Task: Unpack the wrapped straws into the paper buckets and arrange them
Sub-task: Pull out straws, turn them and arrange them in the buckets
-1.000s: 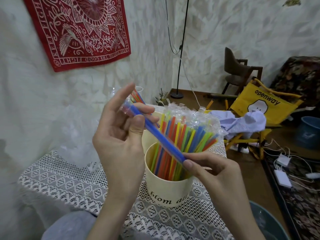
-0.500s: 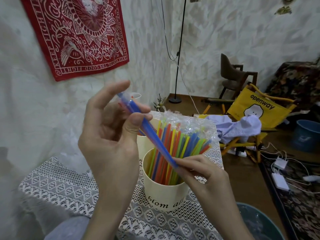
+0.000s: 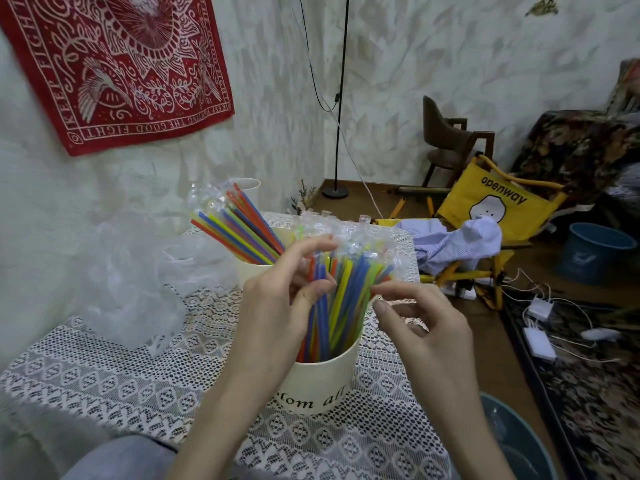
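A cream paper bucket (image 3: 322, 379) with black lettering stands on the lace-covered table (image 3: 104, 375), packed with coloured straws (image 3: 349, 289) in clear wrappers. My left hand (image 3: 277, 299) reaches into the bunch from the left and pinches a wrapped blue straw (image 3: 322, 306) that stands in this bucket. My right hand (image 3: 419, 327) hovers at the right side, fingers loosely curled, index tip touching the green straws. Behind, a second cream bucket (image 3: 256, 275) holds more straws (image 3: 239, 230) leaning left.
Crumpled clear plastic (image 3: 131, 289) lies on the table's left part by the wall. A blue basin (image 3: 519, 441) sits on the floor at lower right. Further right are a yellow folding chair (image 3: 498, 199), a pale shirt (image 3: 457, 240), a blue bin (image 3: 595, 251) and cables.
The blue straw, held slanted in the air between both hands, now stands in the near bucket. My left hand came down with it; my right hand let go.
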